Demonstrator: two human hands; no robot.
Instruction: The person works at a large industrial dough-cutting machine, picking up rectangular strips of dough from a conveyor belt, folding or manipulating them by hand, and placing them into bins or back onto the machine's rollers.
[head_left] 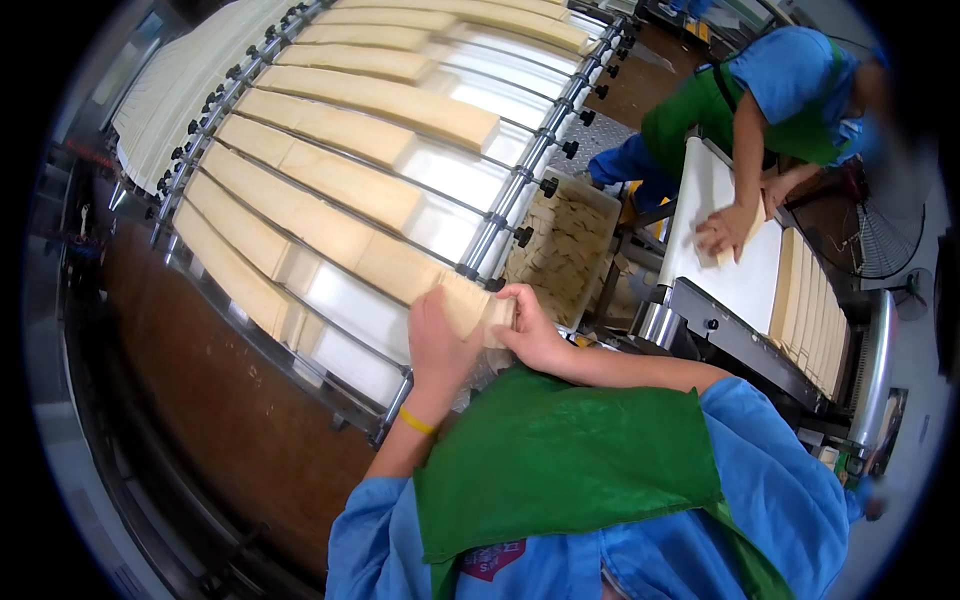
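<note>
My left hand [437, 345] and my right hand [532, 330] both grip the near end of a long pale wooden strip [345, 235] lying in a slot of a metal rack [500, 215]. The piece between my fingers [470, 308] sits at the rack's right rail. Several similar pale strips [375, 98] lie side by side in the other slots, separated by thin rods. A yellow band circles my left wrist [417, 421]. My green apron [560, 460] and blue sleeves fill the lower middle.
A crate of short wood offcuts [562, 245] stands just right of the rack. Beyond it runs a white conveyor belt [735, 270] where another person in blue and green presses a block [725, 235]. Stacked strips [810, 310] lie on the belt's right. Brown floor [215, 400] lies left.
</note>
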